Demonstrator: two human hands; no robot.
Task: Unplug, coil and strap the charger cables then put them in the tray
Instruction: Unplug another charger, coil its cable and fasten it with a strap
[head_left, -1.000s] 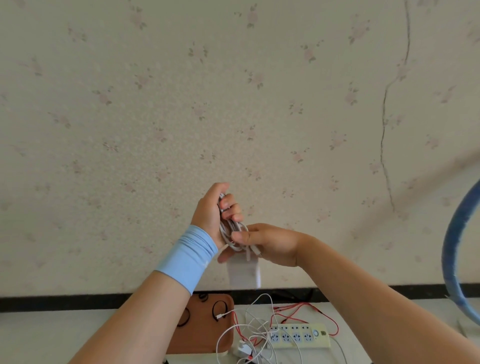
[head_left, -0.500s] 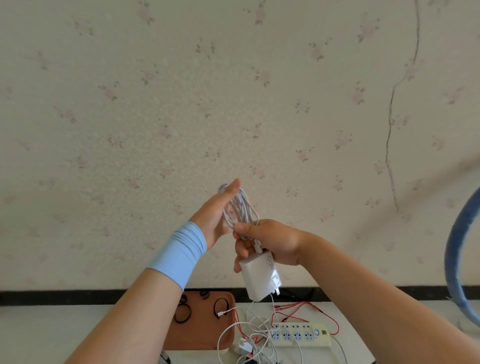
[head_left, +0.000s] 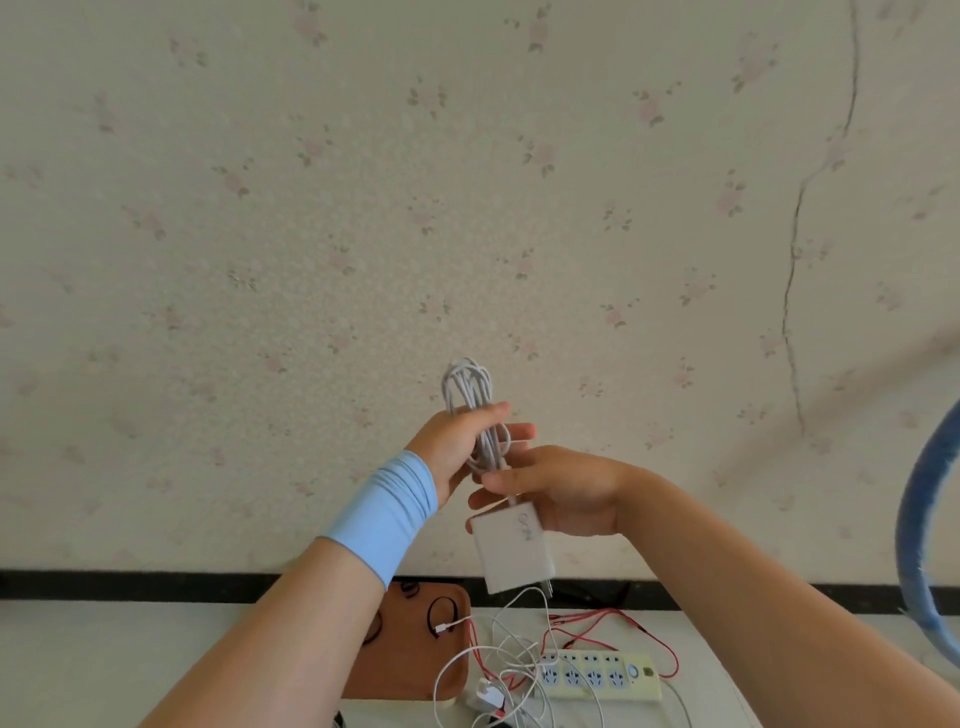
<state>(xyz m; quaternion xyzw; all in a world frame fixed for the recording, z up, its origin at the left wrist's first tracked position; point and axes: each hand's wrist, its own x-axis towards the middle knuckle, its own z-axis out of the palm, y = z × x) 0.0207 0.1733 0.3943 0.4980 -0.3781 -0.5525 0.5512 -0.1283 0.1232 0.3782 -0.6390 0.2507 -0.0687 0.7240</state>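
A light blue wristband (head_left: 384, 519) wraps the left forearm. The left hand (head_left: 449, 449) is raised in front of the wallpapered wall, and its thumb and fingers curl round a coiled white cable (head_left: 470, 395). The loops of that cable stick up above the fist.

Just to the right, the right hand (head_left: 566, 493) pinches the same cable where it enters a white charger block (head_left: 511, 553), which hangs tilted below the fingers. The block bears grey handwritten marks that are too blurred to read. Its prongs at the lower corner are hard to make out.

Below the hands, on the white table (head_left: 104, 665), lies a brown tray (head_left: 415, 665), its left part hidden by the forearm. Three black strap loops (head_left: 441, 613) show in it, one half covered.

Right of the tray, a tangle of loose white cables (head_left: 511, 670) overlaps the tray's edge, and how many there are cannot be counted. One small white plug (head_left: 485, 693) sits in the tangle, and a red cable (head_left: 597, 621) loops through it.

Beside the tangle is one pale power strip (head_left: 597, 678) with four socket positions, a round switch and a tiny unreadable label. At the far right a blue hoop (head_left: 922, 519) is cut off by the frame edge.
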